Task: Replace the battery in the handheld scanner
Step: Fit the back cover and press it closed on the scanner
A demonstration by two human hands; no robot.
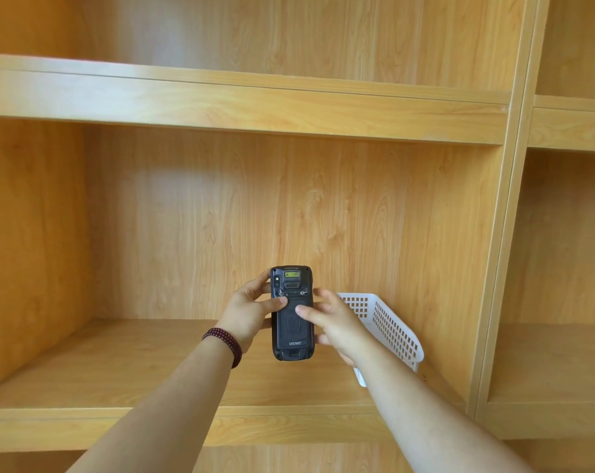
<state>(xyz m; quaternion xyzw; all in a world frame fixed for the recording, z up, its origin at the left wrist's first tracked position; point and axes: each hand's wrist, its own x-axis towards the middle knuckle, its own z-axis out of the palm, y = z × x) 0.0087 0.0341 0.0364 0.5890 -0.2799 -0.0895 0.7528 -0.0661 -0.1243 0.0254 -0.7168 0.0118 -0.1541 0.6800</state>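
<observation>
Gripping the upright dark scanner (292, 314), back cover shut, are left hand (246, 310) and right hand (337, 322) fingers.

**Lighting and image quality**

I read the scene as bright, evenly lit in warm daylight tones. Soft pale glare lies on the front edge of the upper shelf (241, 104) and on the back panel (193, 206). Shadows are faint and diffuse beneath each shelf. Focus is sharp at centre. Wide-angle distortion bows the shelf lines toward the frame edges.
</observation>
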